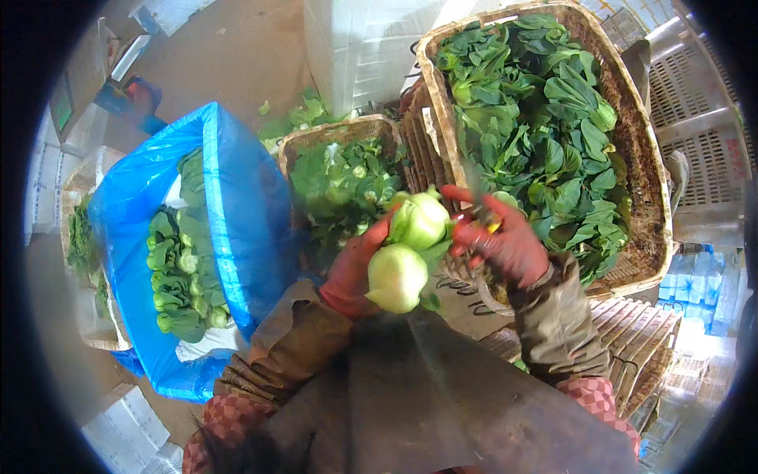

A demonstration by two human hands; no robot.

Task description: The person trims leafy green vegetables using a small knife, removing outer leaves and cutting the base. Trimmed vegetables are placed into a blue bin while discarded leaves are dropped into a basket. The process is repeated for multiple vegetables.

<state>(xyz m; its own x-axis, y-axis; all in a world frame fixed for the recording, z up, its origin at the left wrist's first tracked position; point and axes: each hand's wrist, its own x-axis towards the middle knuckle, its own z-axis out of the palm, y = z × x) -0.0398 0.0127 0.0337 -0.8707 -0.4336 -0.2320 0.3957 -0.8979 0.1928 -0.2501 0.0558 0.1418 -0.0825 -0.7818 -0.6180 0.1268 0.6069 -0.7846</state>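
My left hand (pixel 350 275), in a red glove, grips two pale green bok choy heads, with the upper one (pixel 421 219) and the lower one (pixel 398 278) base-up towards me. Close on the right, my red-gloved right hand (pixel 503 243) is closed around a small knife (pixel 492 225); its yellow part shows between the fingers and its blade is blurred. The right fingertips are beside the upper head, and I cannot tell whether they touch it. Beyond the hands stands a smaller basket (pixel 331 127) holding leaves and cut pieces.
At right, a large brown-stained plastic basket (pixel 654 195) holds leafy bok choy (pixel 568 148). A blue plastic-lined container (pixel 249 207) at left holds bok choy in rows (pixel 189 272). Stacked crates (pixel 636 338) stand low on the right. Loose leaves (pixel 302 112) lie on the floor beyond.
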